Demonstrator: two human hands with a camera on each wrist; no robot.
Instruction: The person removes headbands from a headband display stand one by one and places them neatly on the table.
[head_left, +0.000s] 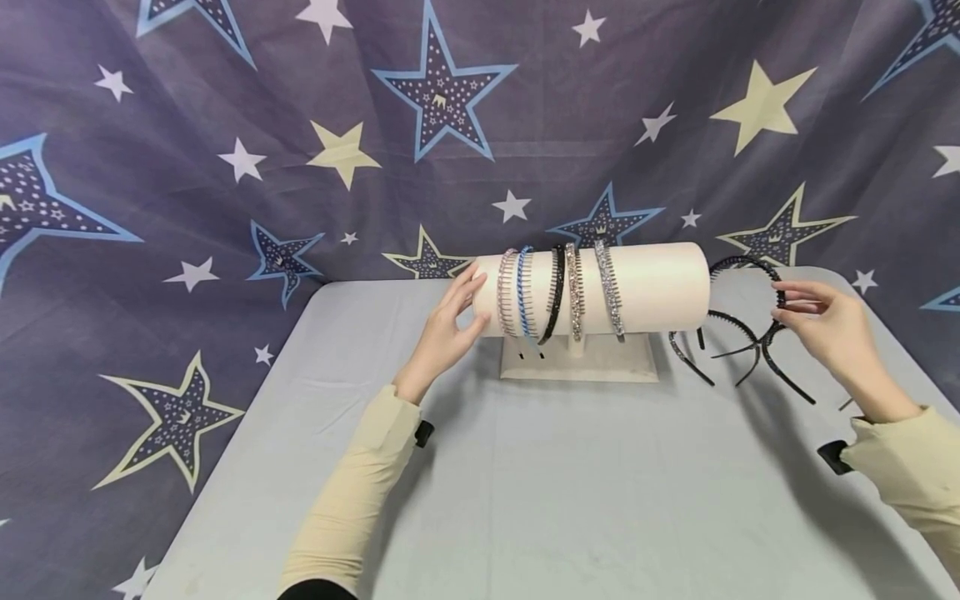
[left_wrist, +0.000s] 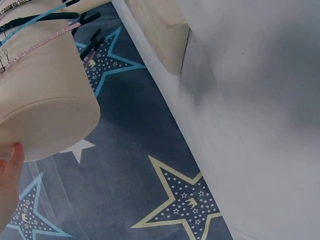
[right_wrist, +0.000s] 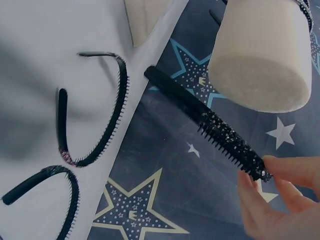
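Observation:
A cream cylinder display stand [head_left: 660, 287] bears several toothed headbands: a pink one [head_left: 506, 292], a blue one [head_left: 522, 292], a black one [head_left: 556, 293], a rose-gold one [head_left: 575, 292] and a silver one [head_left: 609, 287]. My left hand [head_left: 444, 327] rests against the cylinder's left end, fingers extended; the left wrist view catches only part of it. Off the right end, my right hand [head_left: 828, 332] pinches a black headband [right_wrist: 220, 132] between thumb and fingers. Glittering stones and comb teeth line this headband, which is held in the air, apart from the cylinder.
On the grey-white tablecloth [head_left: 480, 500], right of the stand's base [head_left: 637, 362], more black headbands [right_wrist: 117, 110] stand on their tips. One of them shows a reddish patch in the right wrist view. A star-patterned dark curtain [head_left: 525, 108] hangs behind the table.

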